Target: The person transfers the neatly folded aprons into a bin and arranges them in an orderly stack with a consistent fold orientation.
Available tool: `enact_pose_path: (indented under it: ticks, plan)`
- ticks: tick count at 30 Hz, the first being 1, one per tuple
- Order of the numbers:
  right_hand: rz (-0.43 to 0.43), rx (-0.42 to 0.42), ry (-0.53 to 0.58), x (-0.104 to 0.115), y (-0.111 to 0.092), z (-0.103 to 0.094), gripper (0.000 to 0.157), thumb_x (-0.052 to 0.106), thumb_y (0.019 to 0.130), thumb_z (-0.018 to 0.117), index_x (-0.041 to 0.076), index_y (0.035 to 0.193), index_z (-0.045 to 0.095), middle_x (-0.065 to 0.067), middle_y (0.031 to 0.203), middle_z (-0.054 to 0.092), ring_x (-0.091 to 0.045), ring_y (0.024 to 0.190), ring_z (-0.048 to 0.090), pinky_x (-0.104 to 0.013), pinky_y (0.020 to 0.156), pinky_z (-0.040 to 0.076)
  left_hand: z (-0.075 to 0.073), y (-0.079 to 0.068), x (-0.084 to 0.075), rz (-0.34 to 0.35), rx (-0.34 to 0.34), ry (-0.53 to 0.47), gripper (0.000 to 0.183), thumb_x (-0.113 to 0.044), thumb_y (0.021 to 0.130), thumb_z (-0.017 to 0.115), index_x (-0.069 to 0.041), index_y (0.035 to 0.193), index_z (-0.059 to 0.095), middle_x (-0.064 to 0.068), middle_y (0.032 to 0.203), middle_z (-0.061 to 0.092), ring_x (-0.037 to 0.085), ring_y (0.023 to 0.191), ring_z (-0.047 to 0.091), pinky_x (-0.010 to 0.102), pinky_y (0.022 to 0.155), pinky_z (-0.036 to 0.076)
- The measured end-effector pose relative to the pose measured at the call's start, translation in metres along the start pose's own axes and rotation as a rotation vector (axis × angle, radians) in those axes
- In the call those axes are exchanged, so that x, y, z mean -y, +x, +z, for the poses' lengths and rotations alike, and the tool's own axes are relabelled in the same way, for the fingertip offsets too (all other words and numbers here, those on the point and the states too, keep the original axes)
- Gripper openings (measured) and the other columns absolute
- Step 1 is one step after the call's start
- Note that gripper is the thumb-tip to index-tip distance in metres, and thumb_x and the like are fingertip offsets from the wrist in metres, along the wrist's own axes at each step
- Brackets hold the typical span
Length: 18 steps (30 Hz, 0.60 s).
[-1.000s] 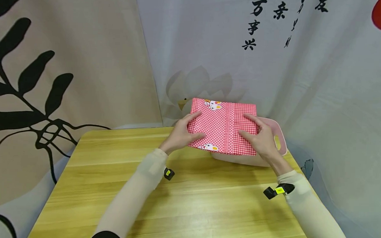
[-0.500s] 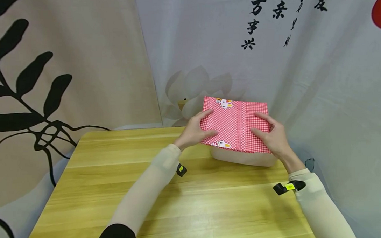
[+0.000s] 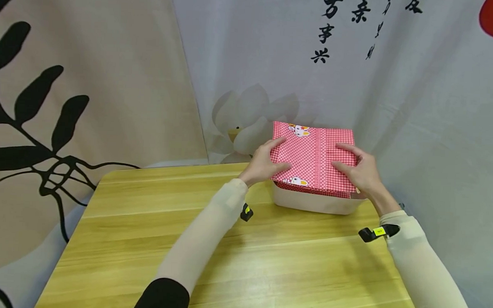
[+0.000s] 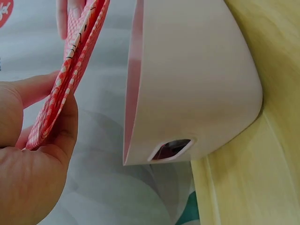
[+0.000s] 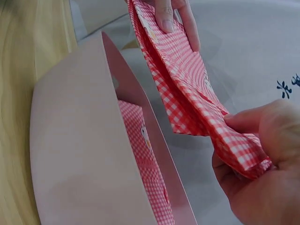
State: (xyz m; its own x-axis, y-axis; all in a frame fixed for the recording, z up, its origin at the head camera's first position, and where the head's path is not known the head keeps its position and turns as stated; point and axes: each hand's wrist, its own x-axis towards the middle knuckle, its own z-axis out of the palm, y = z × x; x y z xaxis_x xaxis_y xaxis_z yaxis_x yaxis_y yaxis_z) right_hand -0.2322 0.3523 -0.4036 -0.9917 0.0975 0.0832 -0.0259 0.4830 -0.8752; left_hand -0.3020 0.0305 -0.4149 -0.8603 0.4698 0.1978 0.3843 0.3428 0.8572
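Observation:
A folded red-and-white checked cloth (image 3: 301,153) with rabbit prints is held level over a pale pink plastic basket (image 3: 310,200). My left hand (image 3: 264,164) pinches its left edge, thumb on top and fingers beneath, as the left wrist view shows. At the opposite edge my right hand (image 3: 365,172) grips the cloth the same way. In both wrist views a gap separates the cloth from the basket's rim. Inside the basket lies another checked cloth (image 5: 146,161) of the same pattern, seen in the right wrist view.
The basket stands at the far right corner of a yellow wood-grain table (image 3: 226,257). Close behind the table hangs a printed curtain (image 3: 249,72). An oval handle hole (image 4: 171,149) opens in the basket's end wall.
Both hands have carried the folded cloth to the right and slightly farther back, from beside and partly over the basket to above it. Their hold looks the same.

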Motion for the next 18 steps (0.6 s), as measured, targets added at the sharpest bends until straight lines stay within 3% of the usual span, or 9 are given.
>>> enact_pose_path:
  ticks: [18]
  plan:
    - [-0.020,-0.022,-0.068,-0.028,0.016,-0.011,0.069,0.021,0.105,0.083,0.019,0.168,0.056,-0.028,0.162,0.061,0.004,0.096,0.068,-0.016,0.078,0.063,0.027,0.021,0.008,-0.083,-0.005,0.040,0.084,-0.014,0.102,0.085,-0.021,0.175,0.043,0.010,0.180,0.045,0.032,0.169,0.043,0.050,0.141,0.037]
